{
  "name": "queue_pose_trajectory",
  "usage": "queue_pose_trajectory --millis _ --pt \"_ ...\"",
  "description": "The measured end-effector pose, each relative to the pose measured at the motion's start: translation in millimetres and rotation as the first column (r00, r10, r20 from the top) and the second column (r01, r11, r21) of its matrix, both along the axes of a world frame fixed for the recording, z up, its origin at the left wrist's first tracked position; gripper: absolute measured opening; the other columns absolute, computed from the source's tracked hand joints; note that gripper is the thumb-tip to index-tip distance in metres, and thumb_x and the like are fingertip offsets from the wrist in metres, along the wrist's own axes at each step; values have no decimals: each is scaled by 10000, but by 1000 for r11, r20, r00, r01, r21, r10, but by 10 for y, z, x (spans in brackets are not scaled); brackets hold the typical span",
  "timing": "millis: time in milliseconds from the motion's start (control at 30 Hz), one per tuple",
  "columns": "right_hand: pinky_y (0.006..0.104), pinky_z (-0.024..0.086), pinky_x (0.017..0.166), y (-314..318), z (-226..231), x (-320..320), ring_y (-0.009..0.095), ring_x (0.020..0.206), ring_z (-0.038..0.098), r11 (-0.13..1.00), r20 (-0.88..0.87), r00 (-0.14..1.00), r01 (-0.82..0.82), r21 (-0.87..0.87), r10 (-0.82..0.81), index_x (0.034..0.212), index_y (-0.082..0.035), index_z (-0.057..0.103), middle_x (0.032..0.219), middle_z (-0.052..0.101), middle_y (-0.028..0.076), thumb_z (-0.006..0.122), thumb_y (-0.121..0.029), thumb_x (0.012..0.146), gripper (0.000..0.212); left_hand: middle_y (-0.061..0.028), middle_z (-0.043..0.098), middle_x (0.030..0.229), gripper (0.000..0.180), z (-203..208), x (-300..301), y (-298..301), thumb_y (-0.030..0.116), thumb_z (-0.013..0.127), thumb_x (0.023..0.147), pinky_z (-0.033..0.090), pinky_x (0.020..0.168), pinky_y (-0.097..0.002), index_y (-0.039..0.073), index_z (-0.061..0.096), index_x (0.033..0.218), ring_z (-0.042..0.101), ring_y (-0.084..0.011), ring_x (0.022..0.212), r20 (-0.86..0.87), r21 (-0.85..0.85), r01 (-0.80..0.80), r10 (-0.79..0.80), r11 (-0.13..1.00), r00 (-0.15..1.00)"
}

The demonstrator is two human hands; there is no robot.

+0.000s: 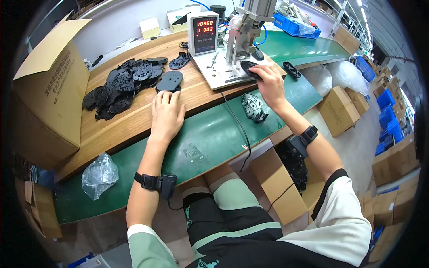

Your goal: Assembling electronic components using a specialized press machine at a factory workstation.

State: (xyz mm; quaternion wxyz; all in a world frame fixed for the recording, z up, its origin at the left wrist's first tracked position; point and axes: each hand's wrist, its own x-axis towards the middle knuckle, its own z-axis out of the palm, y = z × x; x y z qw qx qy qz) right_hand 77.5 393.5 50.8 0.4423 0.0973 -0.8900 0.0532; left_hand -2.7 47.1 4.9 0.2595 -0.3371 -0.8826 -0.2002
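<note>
My right hand pinches a black oval plastic part at the base of the bench press; the fingers cover part of it. On the wooden board, my left hand lies with fingers stretched forward and thumb apart. Its fingertips touch the near edge of a dark grey oval plastic shell. Beyond that shell is another black part. A heap of black moulded parts lies to the left. Near my right wrist, a part with a silvery patterned face rests on the green bench.
A counter box with a red display stands beside the press. An open carton is at the left, near a clear plastic bag. A black cable hangs over the bench edge. Below right sits a carton holding black parts.
</note>
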Motion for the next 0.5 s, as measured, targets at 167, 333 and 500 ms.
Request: queue_pose_trajectory --millis 167,333,500 --pt "427 510 1006 205 32 -233 312 1134 656 995 100 995 -17 -95 27 1095 -89 760 1130 739 71 704 53 745 381 -171 584 1209 384 26 43 -1 169 728 918 445 1077 -466 20 639 1260 533 -351 1240 64 69 84 -88 994 994" --pt "439 511 981 206 169 -180 340 1121 655 999 276 961 -11 -39 22 1113 -82 769 1116 740 100 676 47 731 413 -202 551 1301 384 72 35 31 142 728 918 420 1109 -495 26 621 1268 502 -394 1287 -102 152 -28 43 988 994" --pt "428 510 985 199 363 -181 335 1109 665 999 374 926 -50 -3 47 1108 -93 779 1096 743 110 671 35 736 408 -237 533 1423 425 -55 -134 -102 230 657 989 381 1160 -499 146 610 1403 453 -406 1393 -91 201 -250 272 947 958"
